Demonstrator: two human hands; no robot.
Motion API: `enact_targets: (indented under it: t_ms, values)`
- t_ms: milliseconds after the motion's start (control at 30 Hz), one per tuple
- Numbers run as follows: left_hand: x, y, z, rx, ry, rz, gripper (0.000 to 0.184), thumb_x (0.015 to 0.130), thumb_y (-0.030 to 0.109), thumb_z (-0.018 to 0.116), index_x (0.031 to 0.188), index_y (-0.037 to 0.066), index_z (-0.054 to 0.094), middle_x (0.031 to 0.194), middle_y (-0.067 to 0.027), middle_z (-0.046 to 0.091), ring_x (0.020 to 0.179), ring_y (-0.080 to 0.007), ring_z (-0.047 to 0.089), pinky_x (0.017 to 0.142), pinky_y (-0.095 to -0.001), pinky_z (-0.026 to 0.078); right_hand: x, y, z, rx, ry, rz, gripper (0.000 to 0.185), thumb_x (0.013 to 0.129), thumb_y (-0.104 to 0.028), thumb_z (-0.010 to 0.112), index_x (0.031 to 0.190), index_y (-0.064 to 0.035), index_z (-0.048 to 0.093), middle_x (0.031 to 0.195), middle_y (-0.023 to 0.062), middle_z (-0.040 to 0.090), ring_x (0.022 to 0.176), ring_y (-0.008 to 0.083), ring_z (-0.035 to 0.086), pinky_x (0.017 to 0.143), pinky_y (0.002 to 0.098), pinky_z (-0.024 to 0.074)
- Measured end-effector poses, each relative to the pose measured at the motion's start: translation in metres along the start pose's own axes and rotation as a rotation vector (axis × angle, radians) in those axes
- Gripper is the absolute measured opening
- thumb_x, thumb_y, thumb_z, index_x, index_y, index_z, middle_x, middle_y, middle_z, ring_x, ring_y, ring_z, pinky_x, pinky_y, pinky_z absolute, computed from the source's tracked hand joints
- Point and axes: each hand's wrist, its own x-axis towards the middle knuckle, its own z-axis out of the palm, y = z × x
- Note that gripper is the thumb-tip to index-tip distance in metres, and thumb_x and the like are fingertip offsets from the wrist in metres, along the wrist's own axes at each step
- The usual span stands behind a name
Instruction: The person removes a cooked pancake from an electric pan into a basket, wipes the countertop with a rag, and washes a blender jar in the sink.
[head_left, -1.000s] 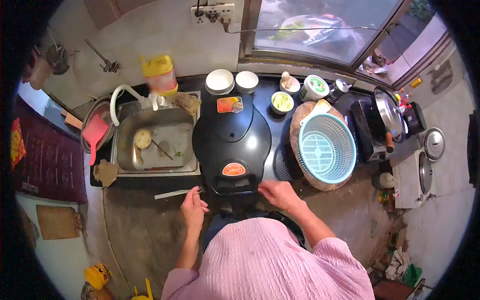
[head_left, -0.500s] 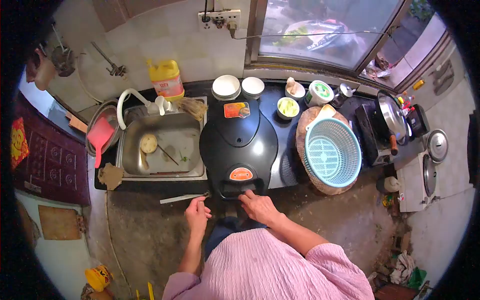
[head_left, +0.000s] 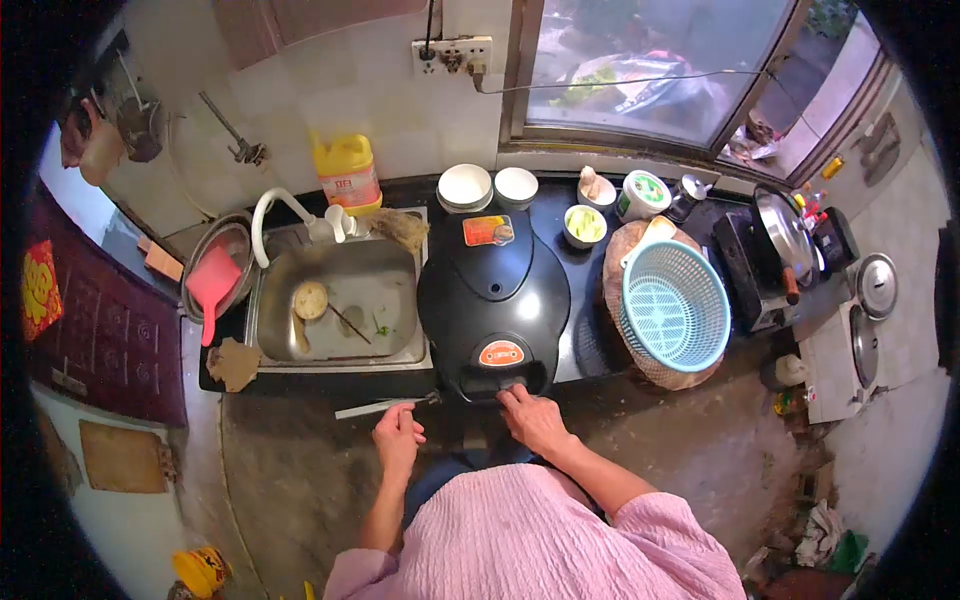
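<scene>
in the head view, the right hand has its fingers bent at the front handle of a round black appliance, whose lid lies shut; whether they close fully around the handle, i cannot tell. the left hand is narrow, fingers curled inward, its tips just by a pale strip at the counter's front edge; whether it grips anything, i cannot tell. the appliance sits on the dark counter between the metal sink on its left and a blue basket on its right, the basket resting on a round wooden board. behind the appliance stand white bowls; a small bowl of pale green pieces is near its right rear side.
</scene>
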Motion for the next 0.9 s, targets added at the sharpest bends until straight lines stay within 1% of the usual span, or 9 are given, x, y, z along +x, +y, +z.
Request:
enact_targets:
  t_ms: [67,167,233,267,333,467,567,767,900]
  values:
    - [0.002,0.003,-0.004,0.021,-0.007,0.008,0.021,0.091,0.009,0.047,0.098,0.000,0.064,0.060,-0.0072,0.059,0.046,-0.0112,0.056,0.045,-0.0260,0.046,0.000,-0.002,-0.001,-0.022,0.000,0.008,0.031,0.080,-0.018,0.063,0.108,-0.0103,0.052,0.095,0.0106,0.052,0.069,0.0285,0.064,0.058,0.0418,0.0499]
    - [0.003,0.003,-0.007,0.019,-0.012,0.002,0.021,0.091,0.010,0.047,0.099,0.000,0.064,0.060,-0.0070,0.059,0.047,-0.0110,0.056,0.045,-0.0260,0.046,0.000,0.001,0.009,-0.032,0.063,-0.025,0.028,0.080,-0.017,0.062,0.104,-0.0086,0.051,0.092,0.0112,0.052,0.067,0.0280,0.063,0.057,0.0415,0.0501]
    - [0.002,0.006,-0.007,0.018,-0.019,-0.007,0.021,0.091,0.010,0.048,0.099,0.001,0.064,0.060,-0.0070,0.060,0.048,-0.0108,0.057,0.046,-0.0263,0.047,0.002,-0.004,0.005,-0.082,0.087,-0.034,0.022,0.076,-0.013,0.058,0.096,-0.0072,0.052,0.085,0.0107,0.052,0.063,0.0264,0.062,0.054,0.0408,0.0499]
    - [0.001,0.007,-0.005,0.058,-0.019,0.025,0.020,0.091,0.011,0.048,0.099,0.001,0.064,0.060,-0.0070,0.060,0.048,-0.0107,0.057,0.046,-0.0265,0.047,0.004,-0.006,0.003,-0.106,0.097,-0.038,0.019,0.074,-0.010,0.056,0.092,-0.0065,0.052,0.082,0.0104,0.053,0.061,0.0255,0.062,0.052,0.0405,0.0498]
    - [-0.003,0.006,-0.001,0.136,-0.020,0.092,0.020,0.091,0.012,0.049,0.100,0.002,0.064,0.060,-0.0070,0.060,0.049,-0.0105,0.057,0.047,-0.0269,0.047,0.006,-0.007,0.002,-0.140,0.090,-0.052,0.019,0.074,-0.010,0.056,0.092,-0.0061,0.051,0.083,0.0100,0.052,0.062,0.0256,0.062,0.052,0.0398,0.0503]
    - [-0.007,0.003,0.007,0.155,-0.096,0.118,0.020,0.091,0.014,0.051,0.101,0.005,0.065,0.061,-0.0075,0.062,0.050,-0.0119,0.059,0.049,-0.0280,0.049,0.008,-0.009,0.001,-0.202,0.051,-0.082,0.020,0.074,-0.009,0.056,0.093,-0.0053,0.051,0.086,0.0099,0.052,0.064,0.0258,0.063,0.052,0.0383,0.0520]
    - [-0.006,0.000,0.012,0.122,-0.136,0.130,0.018,0.092,0.010,0.050,0.101,0.002,0.063,0.064,-0.0058,0.059,0.051,-0.0091,0.055,0.046,-0.0249,0.048,0.009,-0.005,0.009,-0.177,0.040,-0.079,0.022,0.077,-0.010,0.057,0.097,-0.0050,0.051,0.085,0.0118,0.052,0.067,0.0275,0.064,0.057,0.0399,0.0519]
    - [-0.006,0.001,0.013,0.107,-0.162,0.115,0.018,0.092,0.010,0.051,0.101,0.001,0.063,0.062,-0.0064,0.059,0.050,-0.0097,0.055,0.046,-0.0250,0.047,0.014,-0.001,0.009,-0.186,-0.055,-0.134,0.019,0.079,-0.011,0.055,0.096,-0.0028,0.050,0.086,0.0131,0.052,0.073,0.0281,0.064,0.060,0.0400,0.0524]
    - [-0.003,0.000,0.014,0.092,-0.160,0.110,0.019,0.092,0.012,0.051,0.100,0.002,0.064,0.062,-0.0072,0.060,0.049,-0.0102,0.056,0.046,-0.0257,0.048,0.019,0.003,0.004,-0.191,-0.080,-0.179,0.017,0.080,-0.012,0.055,0.094,-0.0026,0.050,0.085,0.0133,0.053,0.071,0.0282,0.063,0.058,0.0403,0.0523]
